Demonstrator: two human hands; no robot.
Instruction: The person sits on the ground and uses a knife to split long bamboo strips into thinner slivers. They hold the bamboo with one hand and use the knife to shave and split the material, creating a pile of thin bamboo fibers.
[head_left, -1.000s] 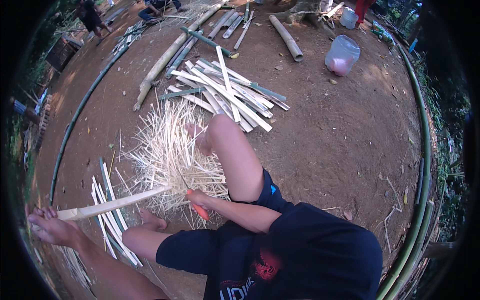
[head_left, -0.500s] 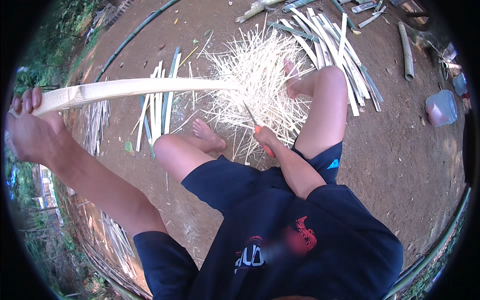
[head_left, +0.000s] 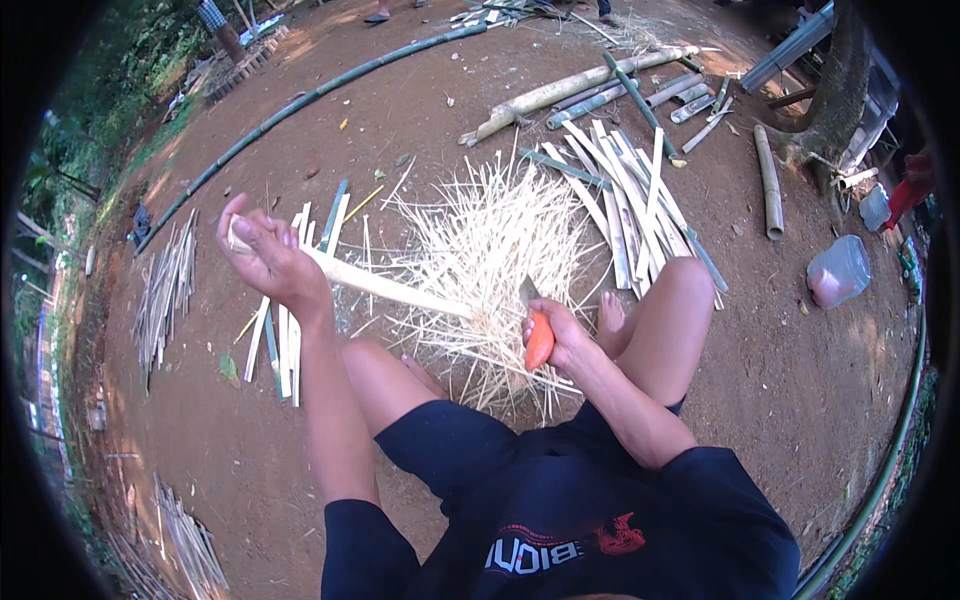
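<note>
My left hand is raised at the left and closed round one end of a pale bamboo strip. The strip slopes down to the right, and its far end rests at a heap of thin bamboo shavings on the ground before me. A knife with an orange handle is gripped in my right hand, just right of the strip's lower end. Its short blade points away from me over the shavings, apart from the strip.
Split bamboo strips lie piled right of the heap, and more strips lie left. Bamboo poles are farther off. At the right are a clear plastic tub and a tree trunk. Other people's feet show at the top.
My left hand has moved right and inward, so the strip's held end is nearer my body. My right hand with the knife has shifted slightly right. The view has tilted up, showing more ground ahead.
</note>
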